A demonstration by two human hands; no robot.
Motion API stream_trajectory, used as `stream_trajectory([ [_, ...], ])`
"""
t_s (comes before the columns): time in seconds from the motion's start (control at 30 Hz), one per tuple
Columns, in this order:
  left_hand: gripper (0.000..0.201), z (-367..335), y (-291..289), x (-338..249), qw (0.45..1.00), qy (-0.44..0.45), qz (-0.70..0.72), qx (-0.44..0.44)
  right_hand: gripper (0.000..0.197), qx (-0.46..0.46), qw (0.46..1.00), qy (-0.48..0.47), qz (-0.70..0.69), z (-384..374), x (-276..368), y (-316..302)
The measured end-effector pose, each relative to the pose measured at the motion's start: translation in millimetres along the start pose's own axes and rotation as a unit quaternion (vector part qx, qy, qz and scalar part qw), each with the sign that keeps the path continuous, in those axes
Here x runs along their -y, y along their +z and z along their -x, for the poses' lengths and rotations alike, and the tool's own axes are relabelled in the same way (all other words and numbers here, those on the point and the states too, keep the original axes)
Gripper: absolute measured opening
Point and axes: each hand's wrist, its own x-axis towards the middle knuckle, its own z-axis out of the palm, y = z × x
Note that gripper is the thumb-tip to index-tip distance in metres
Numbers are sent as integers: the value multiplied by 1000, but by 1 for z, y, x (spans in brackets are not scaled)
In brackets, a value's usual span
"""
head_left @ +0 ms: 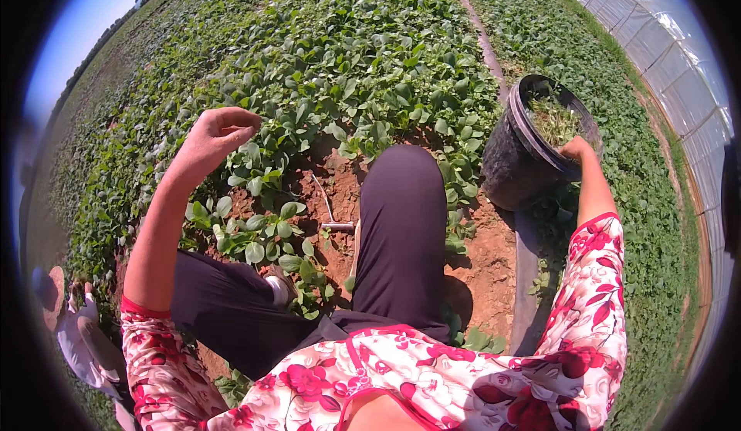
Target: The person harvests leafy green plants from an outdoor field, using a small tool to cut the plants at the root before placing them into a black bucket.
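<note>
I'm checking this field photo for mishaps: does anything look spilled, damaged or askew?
Nothing plainly stands out. The black bucket at the right hand seems to lean, but the fisheye view may cause that.

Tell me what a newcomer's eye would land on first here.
Probably the round black bucket of loose greenery at right, the bare right hand at its rim. Next, the curled bare left hand raised at left, then the slim metal-looking hand tool on reddish soil near centre.
</note>
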Motion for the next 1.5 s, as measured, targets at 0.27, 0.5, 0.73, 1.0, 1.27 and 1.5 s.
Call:
stream_trajectory([
  [0.27,26,50,-59,26,975,-41,-203,-81,33,-151,975,-159,-38,42,140,-66],
  [0.5,36,49,-43,17,966,-127,-217,-62,30,-124,864,-483,-67,124,380,-73],
  [0.73,29,101,-85,51,948,-72,-256,-173,34,138,797,-548,213,208,539,141],
  [1.0,17,119,-59,2,927,-65,-306,-205,41,98,810,-533,225,259,484,384],
  [1.27,21,86,-40,-20,934,66,-323,-138,35,58,829,-550,85,262,479,404],
  [1.5,24,69,-34,-16,939,91,-306,-131,33,106,879,-465,-7,284,507,391],
])
